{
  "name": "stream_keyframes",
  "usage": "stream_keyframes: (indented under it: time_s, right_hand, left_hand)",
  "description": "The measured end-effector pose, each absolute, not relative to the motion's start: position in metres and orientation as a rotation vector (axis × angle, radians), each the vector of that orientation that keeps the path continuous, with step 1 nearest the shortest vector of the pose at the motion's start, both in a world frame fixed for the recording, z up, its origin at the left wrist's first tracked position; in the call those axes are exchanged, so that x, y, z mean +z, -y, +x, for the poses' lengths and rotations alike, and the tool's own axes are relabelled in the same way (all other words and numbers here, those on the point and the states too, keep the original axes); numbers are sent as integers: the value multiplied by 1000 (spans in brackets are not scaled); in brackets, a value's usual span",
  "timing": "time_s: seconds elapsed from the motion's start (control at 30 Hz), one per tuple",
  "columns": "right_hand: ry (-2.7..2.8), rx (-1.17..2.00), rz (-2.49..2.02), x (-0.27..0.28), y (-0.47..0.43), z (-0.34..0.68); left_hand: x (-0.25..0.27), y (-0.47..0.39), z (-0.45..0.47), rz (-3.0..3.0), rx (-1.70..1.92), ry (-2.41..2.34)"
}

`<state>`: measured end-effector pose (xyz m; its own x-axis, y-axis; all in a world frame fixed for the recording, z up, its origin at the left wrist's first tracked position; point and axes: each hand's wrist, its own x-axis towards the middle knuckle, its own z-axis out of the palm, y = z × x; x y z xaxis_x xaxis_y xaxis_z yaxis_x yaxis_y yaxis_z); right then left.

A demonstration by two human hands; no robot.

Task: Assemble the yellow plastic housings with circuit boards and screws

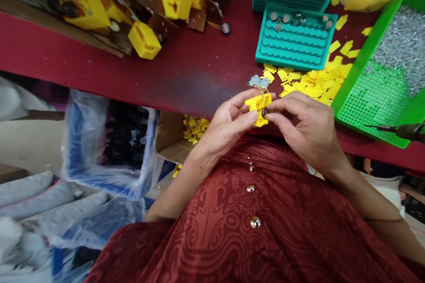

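Observation:
Just past the table's near edge, my left hand (pixel 229 119) grips a small yellow plastic housing (pixel 255 105) between thumb and fingers. Thin yellow wires run from it to a grey circuit board (pixel 259 81) sticking up at its far side. My right hand (pixel 305 121) pinches a small dark round part (pixel 264 112) with thumb and forefinger, against the right side of the housing. Whether that part sits inside the housing or only touches it, I cannot tell. My fingers hide the housing's lower and right edges.
At the upper left, yellow housings (pixel 144 40) with wires lie heaped with cardboard. A teal tray (pixel 295 46) holds several round parts, with loose yellow tabs (pixel 318 82) beside it. A green basket (pixel 352 62) contains small metal pieces; a screwdriver tip (pixel 385 128) hangs over it.

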<state>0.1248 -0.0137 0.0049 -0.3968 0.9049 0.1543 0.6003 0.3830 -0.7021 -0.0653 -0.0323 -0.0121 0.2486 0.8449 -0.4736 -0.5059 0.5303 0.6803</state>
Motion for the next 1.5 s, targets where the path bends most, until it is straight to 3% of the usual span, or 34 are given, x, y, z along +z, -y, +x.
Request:
stream_keyframes:
  time_s: [0.6,0.87,1.13,1.5]
  right_hand:
    - [2246,440,-1100,6,16,129]
    - [2555,-9,-1029,9,20,131]
    - [2201,488,-925,-12,17,140]
    - [2029,654,-1057,-8,27,135]
  left_hand:
    - [-19,35,-63,493,965,-861]
    - [-25,40,-59,583,950,-926]
    - [-20,30,-53,390,970,-871]
    - [-22,29,-51,514,975,-927]
